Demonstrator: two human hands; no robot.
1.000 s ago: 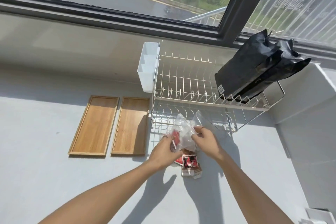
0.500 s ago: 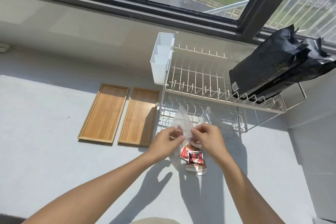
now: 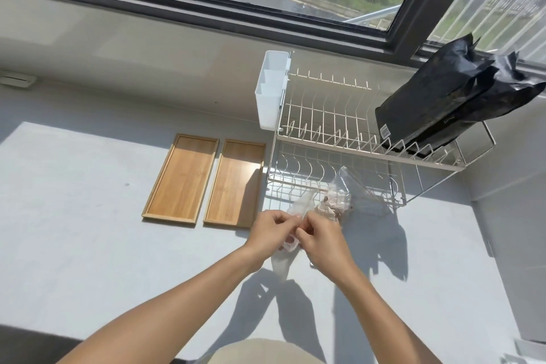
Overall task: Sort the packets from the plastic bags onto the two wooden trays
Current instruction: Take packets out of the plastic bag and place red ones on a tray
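Both hands are pinching the same clear plastic bag (image 3: 298,210) in front of the dish rack: the left hand (image 3: 270,230) is gripping it with curled fingers from the left, and the right hand (image 3: 319,238) is pinching it from the right, the two sets of fingertips nearly meeting at the bag's crumpled middle. The bag is looking thin, see-through and wrinkled, catching white glare in the sun; its lower end is trailing down onto the grey counter (image 3: 88,245) beneath the wrists, and a hint of red is showing through it under the left hand. Just behind the hands a second clear bag (image 3: 338,196) is lying against the lower tier of the white wire dish rack (image 3: 339,139), holding a clump of small pale packets (image 3: 332,204) whose print is too blurred to read. The two wooden trays are lying side by side, well left of the hands, the left tray (image 3: 181,179) and the right tray (image 3: 236,183) almost touching, both showing bare wood. On the rack's upper tier black bags (image 3: 443,109) are leaning to the right, and a white caddy (image 3: 271,91) is hanging on its left end.
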